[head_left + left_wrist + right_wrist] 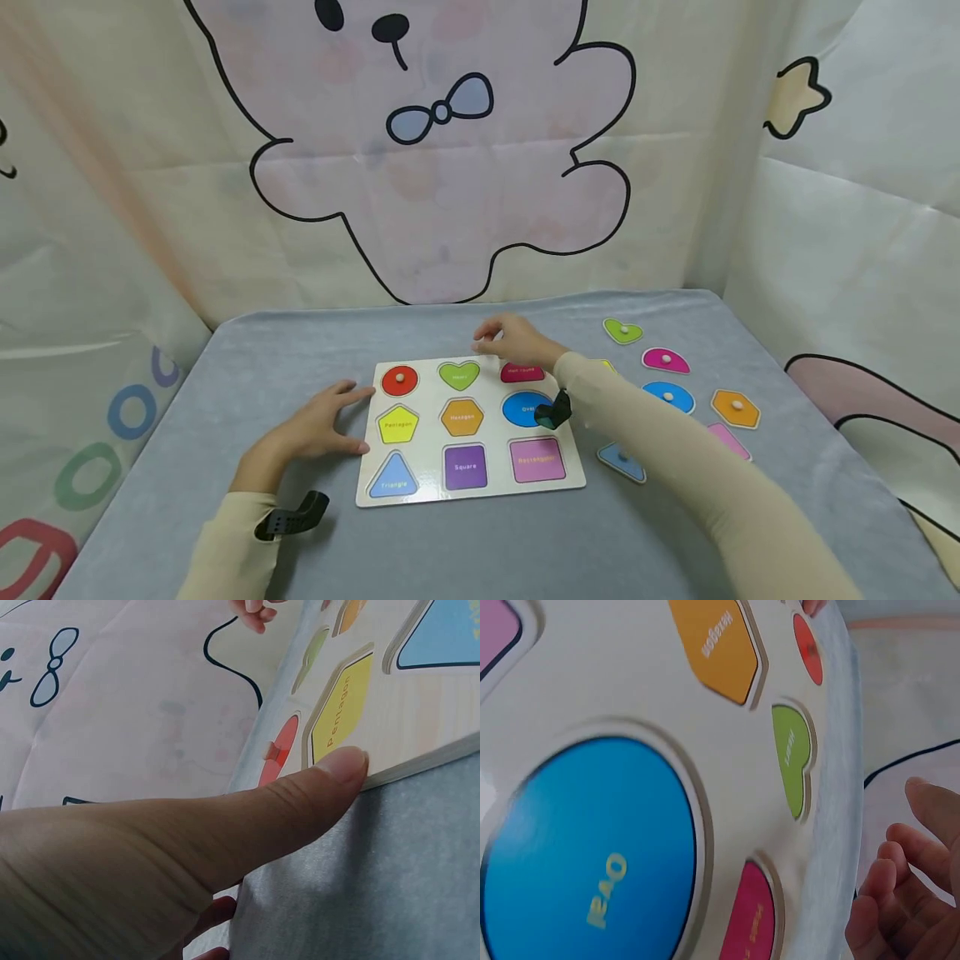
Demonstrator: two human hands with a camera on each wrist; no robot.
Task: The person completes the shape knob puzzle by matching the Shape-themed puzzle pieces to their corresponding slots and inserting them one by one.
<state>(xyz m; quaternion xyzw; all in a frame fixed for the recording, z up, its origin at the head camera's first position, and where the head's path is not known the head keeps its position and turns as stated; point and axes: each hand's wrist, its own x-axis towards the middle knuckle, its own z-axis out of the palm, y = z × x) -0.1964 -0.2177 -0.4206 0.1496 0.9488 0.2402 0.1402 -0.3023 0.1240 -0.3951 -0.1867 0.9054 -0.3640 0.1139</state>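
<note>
A white shape-puzzle board [427, 471] lies flat on the table, its printed recesses labelled with shape names. In its top left recess sits a red round piece [400, 380] with a small knob. My left hand [311, 427] rests at the board's left edge, index finger near the upper corner and thumb lower down. The left wrist view has the thumb [300, 795] straight against the edge beside the yellow pentagon recess. Above the board's far edge, close to the green heart recess [459, 376], my right hand [516, 340] hovers with fingers loosely bent and nothing between them.
Loose knobbed pieces lie right of the board: a green heart [622, 332], a magenta half round [666, 361], a blue oval [670, 396], an orange hexagon [736, 409] and a blue triangle [622, 462]. My right sleeve [675, 458] partly covers a pink piece [729, 440]. Printed curtains surround the table.
</note>
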